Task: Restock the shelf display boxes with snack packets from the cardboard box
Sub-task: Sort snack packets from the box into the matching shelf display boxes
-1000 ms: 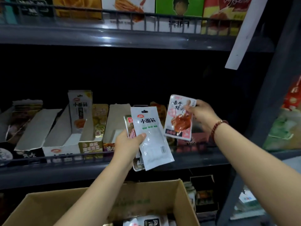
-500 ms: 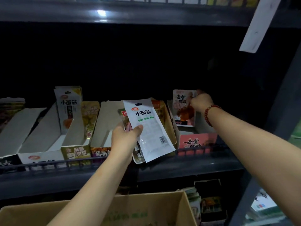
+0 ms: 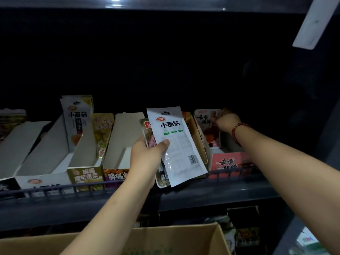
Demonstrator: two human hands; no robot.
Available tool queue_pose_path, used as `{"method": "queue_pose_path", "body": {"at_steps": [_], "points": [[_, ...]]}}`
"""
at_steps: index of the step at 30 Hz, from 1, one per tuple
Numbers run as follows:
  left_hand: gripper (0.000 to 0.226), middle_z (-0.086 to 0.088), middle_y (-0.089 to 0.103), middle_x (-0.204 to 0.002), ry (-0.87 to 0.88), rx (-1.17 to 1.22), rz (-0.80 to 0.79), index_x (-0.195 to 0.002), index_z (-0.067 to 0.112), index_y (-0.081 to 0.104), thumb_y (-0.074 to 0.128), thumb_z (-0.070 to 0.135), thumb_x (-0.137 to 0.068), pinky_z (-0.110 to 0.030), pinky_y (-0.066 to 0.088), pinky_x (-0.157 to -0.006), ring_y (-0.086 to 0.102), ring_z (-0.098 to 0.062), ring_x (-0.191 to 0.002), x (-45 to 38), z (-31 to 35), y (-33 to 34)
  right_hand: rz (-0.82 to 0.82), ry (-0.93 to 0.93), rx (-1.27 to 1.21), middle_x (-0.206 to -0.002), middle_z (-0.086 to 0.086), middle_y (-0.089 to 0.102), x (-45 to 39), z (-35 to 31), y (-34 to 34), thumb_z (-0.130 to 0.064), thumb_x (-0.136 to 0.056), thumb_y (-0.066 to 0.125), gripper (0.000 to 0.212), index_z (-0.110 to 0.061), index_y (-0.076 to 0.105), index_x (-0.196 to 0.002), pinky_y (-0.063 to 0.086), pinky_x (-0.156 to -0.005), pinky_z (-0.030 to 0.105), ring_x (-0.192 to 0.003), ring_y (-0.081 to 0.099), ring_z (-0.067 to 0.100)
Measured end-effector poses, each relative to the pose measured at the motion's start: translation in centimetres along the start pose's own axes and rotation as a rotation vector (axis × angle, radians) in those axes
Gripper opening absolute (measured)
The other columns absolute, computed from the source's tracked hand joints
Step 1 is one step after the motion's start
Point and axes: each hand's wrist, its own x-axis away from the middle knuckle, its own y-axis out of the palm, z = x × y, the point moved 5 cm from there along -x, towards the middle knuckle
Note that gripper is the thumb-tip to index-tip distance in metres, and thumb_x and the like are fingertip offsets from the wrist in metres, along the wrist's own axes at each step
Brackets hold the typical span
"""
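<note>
My left hand (image 3: pixel 147 155) grips a small stack of snack packets in front of the shelf, a white packet (image 3: pixel 176 144) on top with its back facing me and a darker packet (image 3: pixel 149 137) behind it. My right hand (image 3: pixel 227 120) reaches into the pink display box (image 3: pixel 230 161) at the right and pinches the top of a pink packet (image 3: pixel 207 124) that stands upright inside it. The cardboard box (image 3: pixel 165 240) sits open below the shelf, between my arms.
A row of display boxes lines the shelf behind a low wire rail (image 3: pixel 73 189): white boxes (image 3: pixel 42 153) at left, one with a tall white packet (image 3: pixel 75 122), a green-fronted box (image 3: pixel 85 176) with a yellow packet, and a cream box (image 3: pixel 123 142). More goods sit on the lower shelf.
My right hand carried the pink packet from mid-air to the right and down into the pink display box. My left hand kept its stack nearly still. The view tilted down a little.
</note>
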Motion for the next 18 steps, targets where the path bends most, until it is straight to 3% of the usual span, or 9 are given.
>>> {"method": "queue_pose_path", "body": {"at_steps": [4, 8, 12, 15, 18], "points": [[0.018, 0.001, 0.071, -0.095, 0.008, 0.015, -0.008, -0.092, 0.021, 0.06, 0.066, 0.004, -0.089, -0.036, 0.055, -0.075, 0.069, -0.022, -0.09, -0.1, -0.2, 0.0, 0.047, -0.006, -0.016, -0.12, 0.015, 0.061, 0.3, 0.2, 0.1, -0.028, -0.094, 0.057, 0.037, -0.004, 0.054, -0.122, 0.046, -0.076, 0.029, -0.108, 0.06, 0.029], [0.02, 0.003, 0.071, -0.096, 0.007, 0.027, -0.017, -0.091, 0.023, 0.06, 0.065, 0.004, -0.089, -0.034, 0.053, -0.074, 0.068, -0.021, -0.091, 0.0, -0.5, -0.1, 0.048, -0.006, -0.033, -0.116, 0.013, 0.064, 0.2, 0.6, 0.3, -0.028, -0.093, 0.059, 0.032, -0.006, 0.06, -0.116, 0.042, -0.064, 0.022, -0.104, 0.062, 0.027], [0.018, 0.001, 0.072, -0.1, -0.005, 0.022, -0.032, -0.096, 0.021, 0.062, 0.064, 0.004, -0.09, -0.038, 0.055, -0.078, 0.069, -0.022, -0.092, 0.2, -0.7, 0.0, 0.067, -0.027, -0.098, -0.119, 0.012, 0.064, 0.6, 0.7, 0.1, -0.024, -0.091, 0.063, 0.032, -0.006, 0.062, -0.116, 0.041, -0.076, 0.023, -0.109, 0.06, 0.028], [0.019, -0.001, 0.072, -0.102, -0.007, 0.02, -0.036, -0.098, 0.02, 0.063, 0.064, 0.003, -0.09, -0.043, 0.055, -0.086, 0.07, -0.024, -0.094, 0.4, -0.6, -0.1, 0.094, -0.013, -0.184, -0.116, 0.015, 0.064, 1.6, 0.4, -0.7, -0.02, -0.089, 0.066, 0.03, -0.001, 0.062, -0.113, 0.044, -0.079, 0.026, -0.108, 0.06, 0.029], [0.019, -0.001, 0.073, -0.101, -0.019, 0.025, -0.037, -0.098, 0.019, 0.064, 0.064, 0.002, -0.089, -0.041, 0.055, -0.084, 0.07, -0.023, -0.092, 1.0, -0.6, -0.3, 0.111, -0.052, -0.287, -0.116, 0.012, 0.063, 3.3, -0.3, -1.7, -0.017, -0.087, 0.067, 0.033, -0.003, 0.06, -0.116, 0.044, -0.081, 0.026, -0.109, 0.059, 0.025]]}}
